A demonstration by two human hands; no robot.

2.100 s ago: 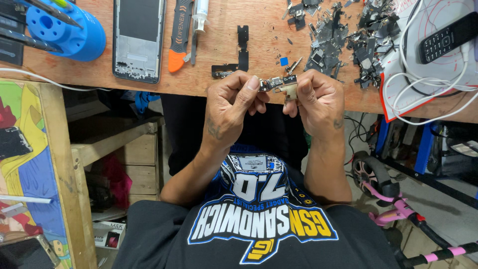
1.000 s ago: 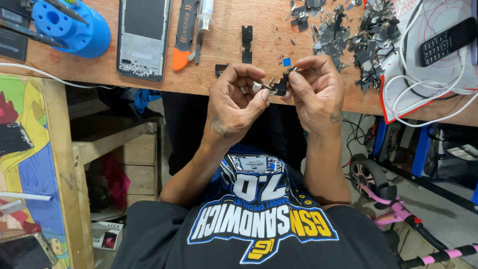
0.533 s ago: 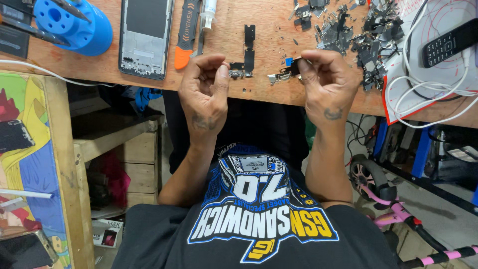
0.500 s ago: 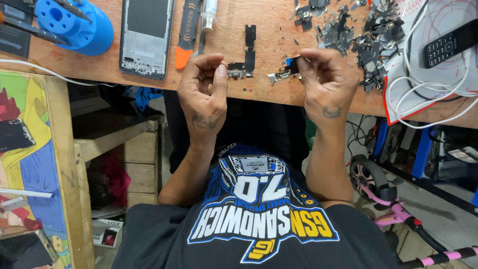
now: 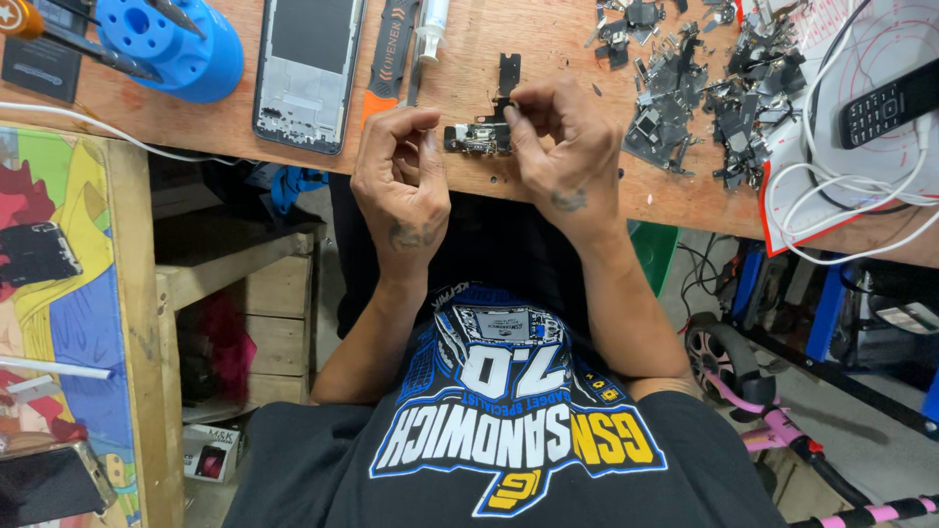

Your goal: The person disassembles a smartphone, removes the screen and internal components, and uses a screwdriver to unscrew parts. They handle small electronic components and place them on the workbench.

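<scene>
A small phone circuit board (image 5: 473, 137) lies on the wooden workbench (image 5: 548, 39) near its front edge. My right hand (image 5: 559, 147) pinches the board's right end with thumb and forefinger, just below a black flat part (image 5: 509, 70). My left hand (image 5: 399, 181) hovers just left of the board. Its fingers are curled in and nothing shows inside them. The thumb tip sits close to the board's left end.
A stripped phone frame (image 5: 307, 68) lies at the back left. Beside it are an orange and black opening tool (image 5: 389, 61), a syringe (image 5: 428, 29) and a blue screwdriver stand (image 5: 171, 44). Several loose parts (image 5: 685, 88), white cables (image 5: 841, 186) and a keypad phone (image 5: 892, 100) are on the right.
Both hands held a small part together above the bench edge, then separated. The board now lies on the bench, and my right hand has moved left onto its end.
</scene>
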